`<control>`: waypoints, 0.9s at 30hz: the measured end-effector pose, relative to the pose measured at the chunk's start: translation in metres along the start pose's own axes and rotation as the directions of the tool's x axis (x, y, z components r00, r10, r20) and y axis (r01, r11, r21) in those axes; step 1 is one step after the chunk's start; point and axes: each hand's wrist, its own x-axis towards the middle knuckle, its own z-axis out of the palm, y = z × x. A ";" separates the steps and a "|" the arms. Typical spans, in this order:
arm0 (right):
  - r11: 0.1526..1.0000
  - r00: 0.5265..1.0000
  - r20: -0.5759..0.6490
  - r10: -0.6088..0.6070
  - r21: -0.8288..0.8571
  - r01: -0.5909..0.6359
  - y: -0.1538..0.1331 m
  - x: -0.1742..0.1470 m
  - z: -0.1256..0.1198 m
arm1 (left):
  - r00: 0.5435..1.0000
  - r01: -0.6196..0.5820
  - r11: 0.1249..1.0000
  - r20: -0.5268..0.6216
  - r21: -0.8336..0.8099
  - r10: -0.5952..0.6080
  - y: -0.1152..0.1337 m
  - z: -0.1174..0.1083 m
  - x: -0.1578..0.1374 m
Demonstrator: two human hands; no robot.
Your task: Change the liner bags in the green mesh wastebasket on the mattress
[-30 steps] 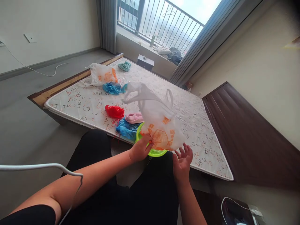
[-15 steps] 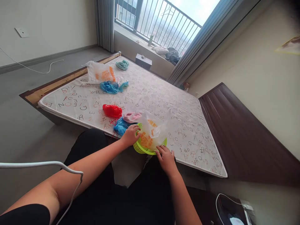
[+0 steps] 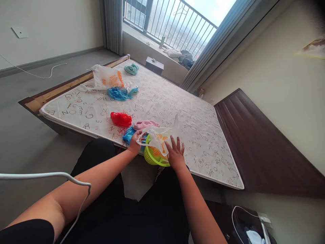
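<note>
Between my knees and the mattress edge is a green plastic basket [image 3: 149,156]. A clear plastic bag with orange print [image 3: 162,137] lies partly in it and rises over the rim. My left hand [image 3: 135,141] is closed on the bag's handle loop at the basket's left side. Fingers spread, my right hand [image 3: 175,154] rests against the bag at the right rim, holding nothing that I can see. Beyond the left hand lie a crumpled blue plastic bag [image 3: 128,134], a folded pink cloth [image 3: 146,125] and a red bag [image 3: 121,119].
On the letter-patterned mattress [image 3: 203,152], farther off, are another orange-printed white bag [image 3: 108,77], a blue bag [image 3: 120,93] and a green coiled bundle [image 3: 131,69]. A dark headboard [image 3: 264,145] stands right. A white cable [image 3: 45,176] crosses above my left arm.
My left hand has left the basket rim and taken the bag's handle, pulling it leftward. The right hand has lifted from the rim and spread its fingers over the bag.
</note>
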 end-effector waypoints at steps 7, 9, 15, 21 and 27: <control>0.970 0.970 -0.006 -0.245 -0.017 0.244 0.016 0.023 -0.013 | 0.908 -0.416 0.878 0.051 0.235 0.416 0.091 -0.029 0.000; 0.947 0.947 0.006 -0.320 -0.003 0.320 0.016 0.022 -0.017 | 0.724 -0.591 0.778 0.564 0.212 0.397 0.103 -0.015 -0.019; 0.807 0.799 0.136 -0.586 0.007 0.591 0.030 0.003 -0.026 | 0.411 -0.699 0.689 0.896 0.192 0.168 0.054 0.020 -0.036; 0.763 0.735 0.230 -0.638 0.057 0.644 0.052 -0.027 -0.007 | 0.236 -0.811 0.585 0.921 0.011 0.310 0.035 0.003 -0.013; 0.823 0.799 0.207 -0.565 0.064 0.565 0.053 -0.034 0.023 | 0.411 -0.757 0.645 0.846 0.108 0.340 0.028 -0.018 -0.018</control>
